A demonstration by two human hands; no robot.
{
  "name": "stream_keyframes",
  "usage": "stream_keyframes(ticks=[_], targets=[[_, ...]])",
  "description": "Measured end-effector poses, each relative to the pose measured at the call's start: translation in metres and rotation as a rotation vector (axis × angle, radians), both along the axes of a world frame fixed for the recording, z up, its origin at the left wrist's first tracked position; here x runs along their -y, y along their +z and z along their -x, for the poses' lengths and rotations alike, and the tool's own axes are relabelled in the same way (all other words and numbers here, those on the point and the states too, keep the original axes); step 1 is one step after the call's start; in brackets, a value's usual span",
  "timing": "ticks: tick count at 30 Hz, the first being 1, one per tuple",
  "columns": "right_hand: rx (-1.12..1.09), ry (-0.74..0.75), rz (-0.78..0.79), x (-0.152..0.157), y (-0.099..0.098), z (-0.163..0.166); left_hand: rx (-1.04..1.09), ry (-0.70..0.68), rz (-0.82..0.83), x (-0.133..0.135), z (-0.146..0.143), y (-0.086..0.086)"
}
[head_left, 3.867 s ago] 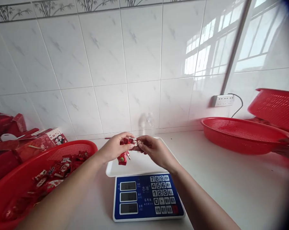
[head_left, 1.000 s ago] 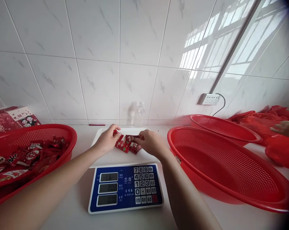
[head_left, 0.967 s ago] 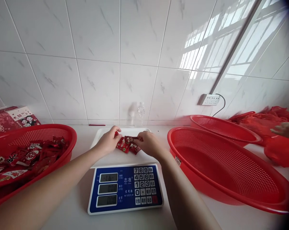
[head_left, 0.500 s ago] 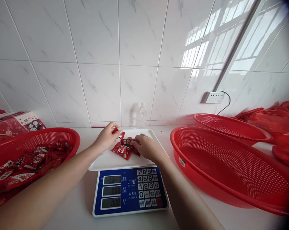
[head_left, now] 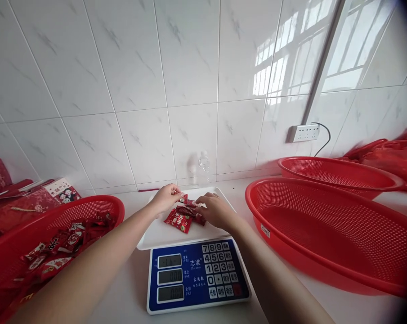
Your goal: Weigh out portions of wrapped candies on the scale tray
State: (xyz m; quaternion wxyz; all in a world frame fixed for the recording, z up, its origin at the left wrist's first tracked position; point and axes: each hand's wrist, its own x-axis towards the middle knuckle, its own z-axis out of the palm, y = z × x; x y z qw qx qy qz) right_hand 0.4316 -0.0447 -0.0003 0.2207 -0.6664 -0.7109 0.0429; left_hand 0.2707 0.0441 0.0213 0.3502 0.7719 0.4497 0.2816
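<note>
Over the white tray (head_left: 152, 236) of a digital scale (head_left: 198, 276), my left hand (head_left: 165, 199) pinches a small red snack packet (head_left: 183, 198) between thumb and fingers. My right hand (head_left: 215, 210) is on the tray's right side, its curled fingers closed on a packet among the dark red ones (head_left: 199, 218); its grip is partly hidden. Nearer the keypad, a bright red packet with pale lettering (head_left: 179, 220) lies flat on the tray, touched by neither hand.
A red perforated basket (head_left: 114, 204) on the left holds many wrapped snacks. Two red baskets stand to the right, a large one (head_left: 291, 229) in front of another (head_left: 341, 173). Behind the tray are a clear plastic bottle (head_left: 203, 165) and a wall power strip (head_left: 305, 133).
The camera view has tilted and shifted, so the scale appears lower and farther right. Both hands remain at the packets, with the right fingers shifted slightly over the pile.
</note>
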Motion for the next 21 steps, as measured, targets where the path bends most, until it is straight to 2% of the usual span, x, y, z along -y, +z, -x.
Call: stream_keyframes(ticks=[9,15,21], targets=[[0.016,-0.006,0.015,0.005,0.005,-0.004,-0.283,0.042,-0.193,-0.021,-0.001,-0.018],[0.022,0.034,0.077,0.003,0.004,-0.007,-0.399,0.013,-0.218,-0.012,-0.006,-0.016],[-0.008,0.059,0.102,0.005,0.004,-0.008,-0.387,-0.038,-0.215,-0.007,0.000,-0.011]])
